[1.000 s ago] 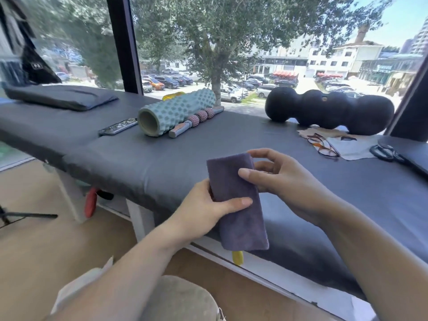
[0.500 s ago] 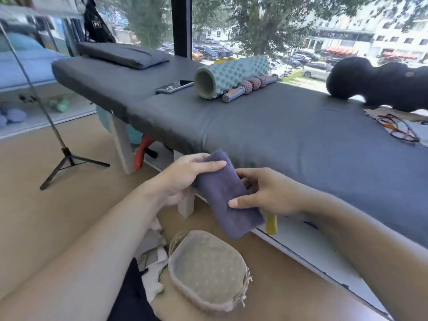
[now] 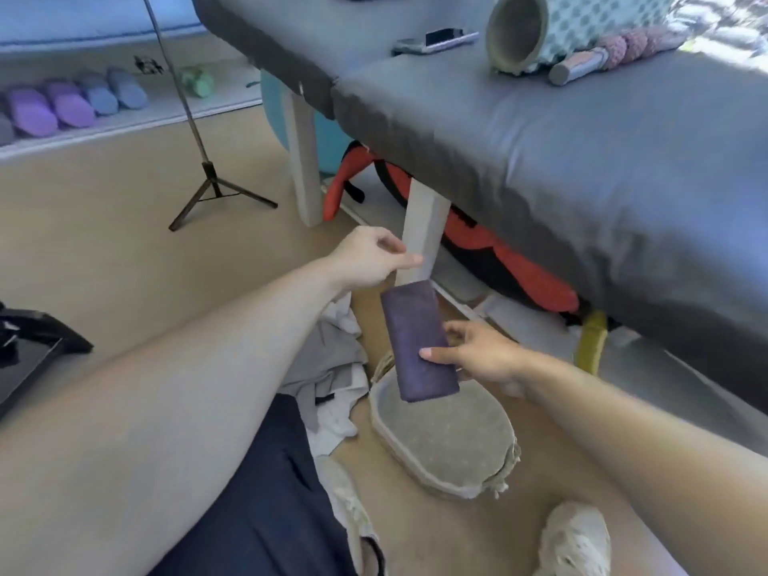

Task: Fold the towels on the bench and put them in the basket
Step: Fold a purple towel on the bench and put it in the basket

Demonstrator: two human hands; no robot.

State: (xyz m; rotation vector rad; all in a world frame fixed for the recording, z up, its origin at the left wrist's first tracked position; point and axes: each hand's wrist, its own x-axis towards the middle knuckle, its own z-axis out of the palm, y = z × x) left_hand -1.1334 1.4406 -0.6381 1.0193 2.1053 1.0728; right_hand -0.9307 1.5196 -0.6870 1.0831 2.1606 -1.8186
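We are looking down past our two bare arms at the floor beside the big grey padded bench (image 3: 540,130). Our right hand (image 3: 478,354) is holding a small folded purple towel (image 3: 417,342). The thumb is pressing on the front of the towel and the fingers are curling round behind it. The towel is hanging long and narrow in the air, tilting a little, with its bottom end just above the round grey woven basket (image 3: 440,444). The basket is sitting on the tan floor (image 3: 104,226), close to the bench and between our feet.

Our left hand (image 3: 372,257) is up above the top of the towel and is not touching it. Its fingers are loosely bent with the thumb sticking out, and it is holding nothing.

A pile of white and grey cloth (image 3: 332,367) is lying on the floor just beside the basket, on its left. A red and black bag (image 3: 519,259) is sitting under the bench, next to the pale bench legs. On top of the bench a teal bumpy foam roller (image 3: 552,27) is lying on its side, with a pink knobbly massage stick (image 3: 615,52) touching it and a dark phone-like gadget (image 3: 436,39) near it. A black tripod stand (image 3: 208,180) is standing on the floor to the left. Behind it, purple and blue dumbbells (image 3: 70,101) are lying in a row on a low shelf.
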